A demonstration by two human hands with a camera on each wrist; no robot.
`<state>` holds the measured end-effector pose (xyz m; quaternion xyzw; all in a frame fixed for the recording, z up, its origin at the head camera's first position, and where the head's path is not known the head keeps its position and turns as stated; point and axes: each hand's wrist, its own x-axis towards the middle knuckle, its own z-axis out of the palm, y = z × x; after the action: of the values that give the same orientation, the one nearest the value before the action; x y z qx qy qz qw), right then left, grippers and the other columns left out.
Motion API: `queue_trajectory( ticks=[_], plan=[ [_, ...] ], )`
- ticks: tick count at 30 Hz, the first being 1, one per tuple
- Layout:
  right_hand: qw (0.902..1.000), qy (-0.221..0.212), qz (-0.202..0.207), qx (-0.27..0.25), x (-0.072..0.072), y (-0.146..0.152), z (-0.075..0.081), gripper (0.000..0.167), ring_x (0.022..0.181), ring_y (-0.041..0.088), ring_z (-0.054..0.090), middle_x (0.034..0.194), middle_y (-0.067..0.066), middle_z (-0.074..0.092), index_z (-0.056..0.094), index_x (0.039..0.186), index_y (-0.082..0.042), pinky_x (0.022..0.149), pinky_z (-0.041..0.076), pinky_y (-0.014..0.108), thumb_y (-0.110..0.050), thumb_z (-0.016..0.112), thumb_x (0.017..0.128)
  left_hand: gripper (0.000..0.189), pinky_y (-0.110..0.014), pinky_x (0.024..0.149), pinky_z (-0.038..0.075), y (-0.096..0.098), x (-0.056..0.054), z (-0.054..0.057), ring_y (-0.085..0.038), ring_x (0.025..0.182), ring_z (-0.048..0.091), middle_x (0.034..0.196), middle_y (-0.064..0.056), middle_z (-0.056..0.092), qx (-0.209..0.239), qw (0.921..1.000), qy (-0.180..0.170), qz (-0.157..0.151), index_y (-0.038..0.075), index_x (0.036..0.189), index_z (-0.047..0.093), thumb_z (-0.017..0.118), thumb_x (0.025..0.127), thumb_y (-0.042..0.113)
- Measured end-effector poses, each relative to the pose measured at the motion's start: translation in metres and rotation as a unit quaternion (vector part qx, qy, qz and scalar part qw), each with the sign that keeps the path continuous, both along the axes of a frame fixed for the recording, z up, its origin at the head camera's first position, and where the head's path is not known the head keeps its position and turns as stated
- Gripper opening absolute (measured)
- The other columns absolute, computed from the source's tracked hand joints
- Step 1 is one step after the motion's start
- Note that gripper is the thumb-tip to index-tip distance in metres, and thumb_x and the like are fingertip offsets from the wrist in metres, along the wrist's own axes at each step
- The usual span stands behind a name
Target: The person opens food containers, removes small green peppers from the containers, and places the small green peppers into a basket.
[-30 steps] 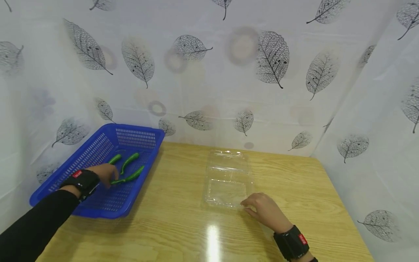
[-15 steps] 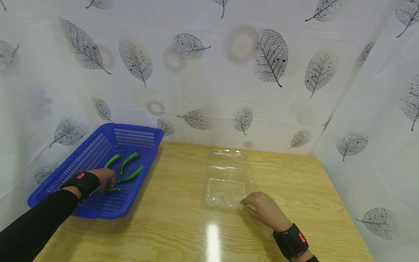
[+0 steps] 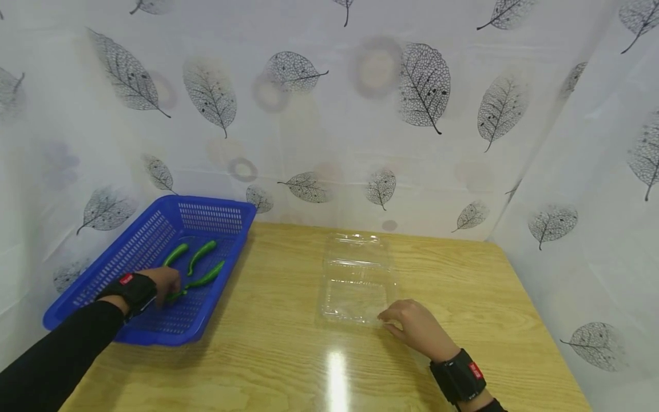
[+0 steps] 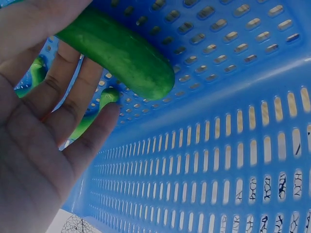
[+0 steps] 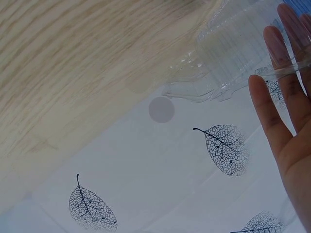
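In the head view, my left hand (image 3: 163,283) reaches into a blue plastic basket (image 3: 216,203) and grips a green chili pepper (image 4: 121,56). Its blunt end juts past the thumb in the left wrist view, with the other fingers spread behind. Three more green peppers (image 3: 207,274) lie on the basket floor beyond the hand. My right hand (image 3: 417,329) holds the near right corner of a clear plastic box (image 3: 355,297) with a hinged lid, which lies opened out. In the right wrist view, the box edge crosses the fingers (image 5: 291,92); the thumb is out of sight.
Both things stand on a wood-grain table (image 3: 278,343), basket at the left, box in the middle. A white curtain (image 3: 329,131) printed with leaves hangs behind the table and along its sides. Light glares off the table (image 3: 336,377) near the front.
My left hand has shifted slightly towards the near side within the basket and taken hold of a pepper. The right hand has stayed at the box corner. The head view has shifted slightly.
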<state>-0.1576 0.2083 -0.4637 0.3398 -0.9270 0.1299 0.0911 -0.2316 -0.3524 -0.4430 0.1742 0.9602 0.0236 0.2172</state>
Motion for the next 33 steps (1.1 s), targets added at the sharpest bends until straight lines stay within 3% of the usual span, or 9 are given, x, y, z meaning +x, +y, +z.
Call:
queue_trajectory(
  ticks=[5, 11, 16, 22, 33],
  plan=[
    [1.0000, -0.003, 0.000, 0.003, -0.001, 0.000, -0.001, 0.013, 0.080, 0.010, 0.066, 0.084, -0.005, 0.072, 0.075, 0.089, -0.015, 0.080, 0.053, 0.036, -0.015, 0.076, 0.076, 0.032, -0.027, 0.055, 0.044, 0.002, -0.001, -0.002, -0.011, 0.061, 0.050, 0.063, 0.006, 0.059, 0.004, 0.9999, -0.013, -0.009, 0.012, 0.063, 0.061, 0.081, 0.050, -0.009],
    [1.0000, -0.007, 0.001, 0.002, -0.001, 0.000, -0.001, 0.014, 0.079, 0.009, 0.066, 0.084, -0.005, 0.072, 0.075, 0.089, -0.014, 0.079, 0.052, 0.035, -0.014, 0.076, 0.076, 0.032, -0.027, 0.058, 0.040, 0.003, -0.002, -0.003, -0.013, 0.065, 0.048, 0.066, 0.005, 0.056, 0.009, 0.9994, -0.025, 0.022, 0.012, 0.064, 0.059, 0.078, 0.053, -0.010],
    [1.0000, -0.005, 0.004, -0.003, 0.000, 0.000, -0.001, 0.013, 0.078, 0.009, 0.066, 0.084, -0.005, 0.072, 0.075, 0.089, -0.014, 0.079, 0.053, 0.035, -0.014, 0.076, 0.076, 0.023, -0.027, 0.056, 0.041, 0.003, -0.003, -0.003, -0.013, 0.062, 0.049, 0.065, 0.005, 0.056, 0.031, 0.9990, -0.022, 0.026, 0.011, 0.067, 0.062, 0.074, 0.057, -0.006],
    [1.0000, -0.003, 0.005, -0.005, 0.000, -0.001, -0.001, 0.014, 0.079, 0.010, 0.066, 0.083, -0.005, 0.072, 0.075, 0.089, -0.013, 0.079, 0.053, 0.035, -0.013, 0.076, 0.076, 0.024, -0.033, 0.062, 0.048, 0.000, -0.008, -0.005, -0.014, 0.068, 0.053, 0.072, 0.002, 0.062, 0.004, 0.9995, -0.018, 0.026, 0.010, 0.077, 0.068, 0.079, 0.058, 0.001],
    [1.0000, -0.008, 0.004, -0.004, 0.000, -0.001, 0.001, 0.014, 0.078, 0.009, 0.066, 0.083, -0.005, 0.072, 0.075, 0.090, -0.013, 0.078, 0.053, 0.035, -0.013, 0.076, 0.075, 0.029, -0.032, 0.061, 0.043, -0.002, -0.012, -0.003, -0.018, 0.069, 0.050, 0.075, -0.001, 0.056, -0.021, 0.9989, -0.016, 0.040, 0.011, 0.075, 0.062, 0.083, 0.057, 0.004]
  ],
)
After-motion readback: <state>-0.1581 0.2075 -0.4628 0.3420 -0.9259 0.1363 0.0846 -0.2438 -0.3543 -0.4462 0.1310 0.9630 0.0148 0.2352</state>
